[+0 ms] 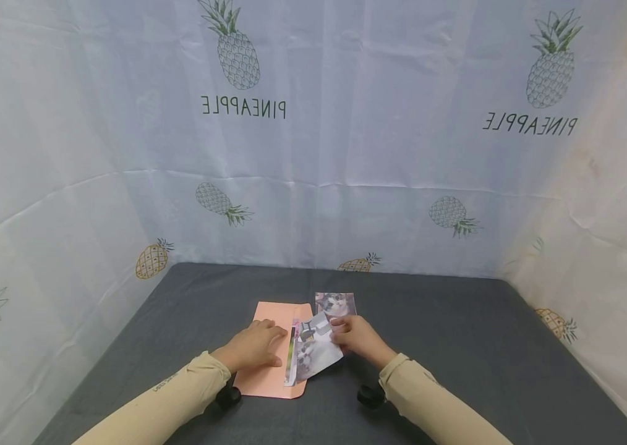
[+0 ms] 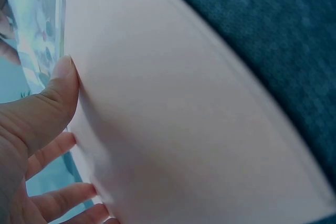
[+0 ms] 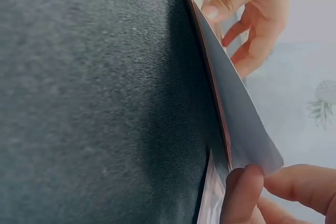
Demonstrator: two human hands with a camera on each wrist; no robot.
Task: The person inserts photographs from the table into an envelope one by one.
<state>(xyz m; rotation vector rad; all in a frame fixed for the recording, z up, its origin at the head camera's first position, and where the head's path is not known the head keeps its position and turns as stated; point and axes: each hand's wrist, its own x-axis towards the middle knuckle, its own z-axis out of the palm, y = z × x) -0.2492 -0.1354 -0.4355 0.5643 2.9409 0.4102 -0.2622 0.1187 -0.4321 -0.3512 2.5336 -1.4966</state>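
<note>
A peach-coloured envelope (image 1: 260, 384) lies on the dark table, its opening to the right. My left hand (image 1: 253, 346) rests on the envelope, fingers spread and thumb by the opening edge; the left wrist view shows the fingertips touching its plain face (image 2: 189, 103). My right hand (image 1: 362, 339) pinches the right edge of a photo with a cat (image 1: 316, 358). That photo slants up, its left part overlapping the opening. In the right wrist view its pale back (image 3: 236, 114) faces the camera, with thumb and finger at its corner. More prints (image 1: 289, 371) show at the opening.
Another cat photo (image 1: 337, 302) lies flat on the table behind the right hand, partly covered by the held one. A white curtain (image 1: 319, 136) with pineapple prints hangs around the dark-covered table (image 1: 436, 334).
</note>
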